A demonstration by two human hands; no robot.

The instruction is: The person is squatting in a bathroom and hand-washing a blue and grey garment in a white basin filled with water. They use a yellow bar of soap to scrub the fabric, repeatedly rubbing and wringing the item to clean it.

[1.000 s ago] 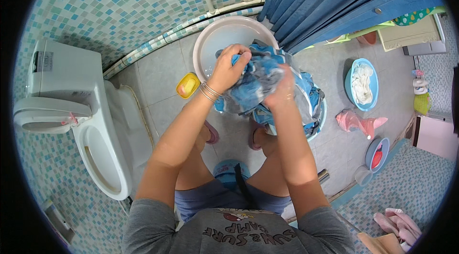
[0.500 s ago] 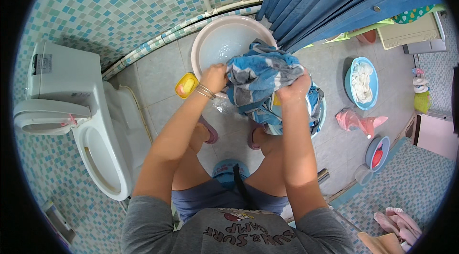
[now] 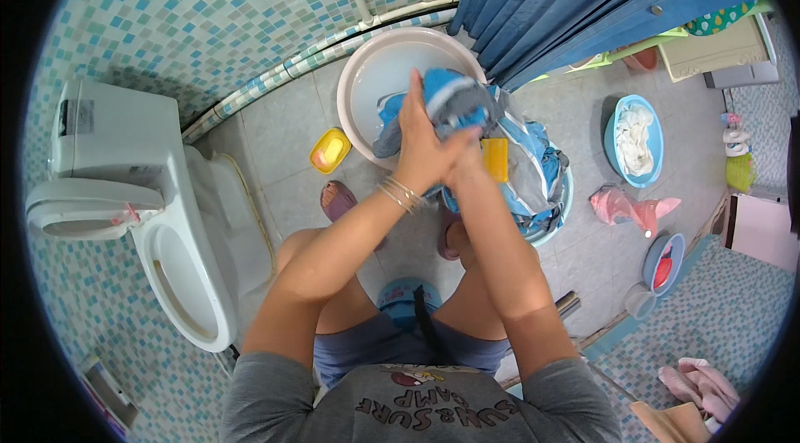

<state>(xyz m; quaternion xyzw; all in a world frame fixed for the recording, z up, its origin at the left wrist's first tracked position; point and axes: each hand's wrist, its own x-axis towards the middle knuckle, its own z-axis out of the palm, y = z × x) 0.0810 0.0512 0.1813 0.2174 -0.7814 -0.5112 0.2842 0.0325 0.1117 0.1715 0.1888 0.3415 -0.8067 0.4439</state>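
Between my hands a blue, grey and white striped garment (image 3: 457, 101) is bunched up over the near right rim of a large pale pink basin (image 3: 344, 97) of water. My left hand (image 3: 421, 139) presses against its left side with the fingers pointing away from me. Close beside it, my right hand (image 3: 460, 151) grips the bundle from below right, partly blurred and with its fingers hidden. Part of the cloth hangs into the basin. To the right, more striped cloth (image 3: 533, 180) fills a light blue basin (image 3: 568, 201), with a yellow rectangular block (image 3: 495, 160) lying on it.
A yellow soap dish (image 3: 321, 166) with a pale bar stands left of the pink basin. The toilet (image 3: 179, 276) is at left, a blue curtain (image 3: 550, 18) at upper right. Farther right are a blue basin (image 3: 612, 143) of white cloth and a pink plastic bag (image 3: 617, 205).
The garment, spread between my separated hands before, is now bunched up, and my hands have come together around it. The yellow block has come into fuller view. My left foot has shifted left.
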